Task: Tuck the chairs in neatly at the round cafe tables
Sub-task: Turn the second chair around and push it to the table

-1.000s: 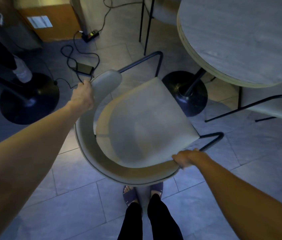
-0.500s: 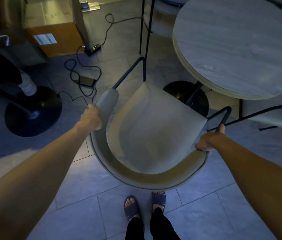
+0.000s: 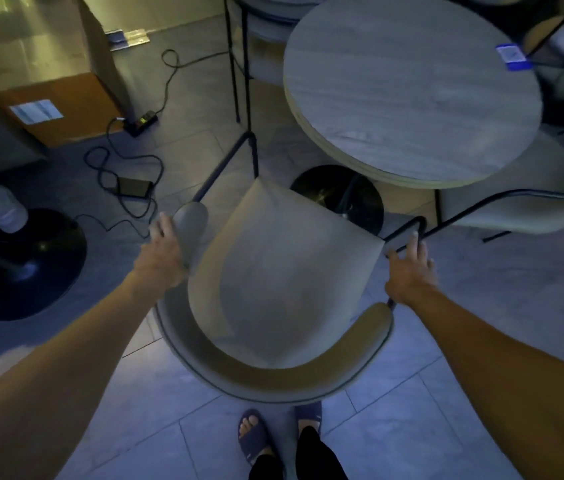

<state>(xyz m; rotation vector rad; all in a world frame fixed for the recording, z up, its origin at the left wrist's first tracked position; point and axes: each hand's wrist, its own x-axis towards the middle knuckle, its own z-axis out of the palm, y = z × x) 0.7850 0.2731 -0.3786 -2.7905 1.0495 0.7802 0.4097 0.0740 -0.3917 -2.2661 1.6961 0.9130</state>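
Note:
A beige upholstered chair (image 3: 284,271) with a curved backrest and black metal frame stands right in front of me, its seat's front corner pointing at the black base (image 3: 336,199) of the round wood-top cafe table (image 3: 412,88). The seat front stops short of the tabletop's edge. My left hand (image 3: 164,251) lies against the outer side of the left armrest pad with straight fingers. My right hand (image 3: 412,268) rests on the black right arm bar, fingers spread and not wrapped around it.
A second beige chair (image 3: 516,209) sits under the table at the right, and another chair (image 3: 263,15) stands beyond it. Cables, a power strip (image 3: 142,121) and an adapter (image 3: 133,185) lie on the floor at left, near a cardboard box (image 3: 41,98) and another table base (image 3: 24,265).
The chair has turned and moved forward toward the table base. My right hand slid from the backrest end to the black arm bar. Both hands' fingers have straightened from a closed grip.

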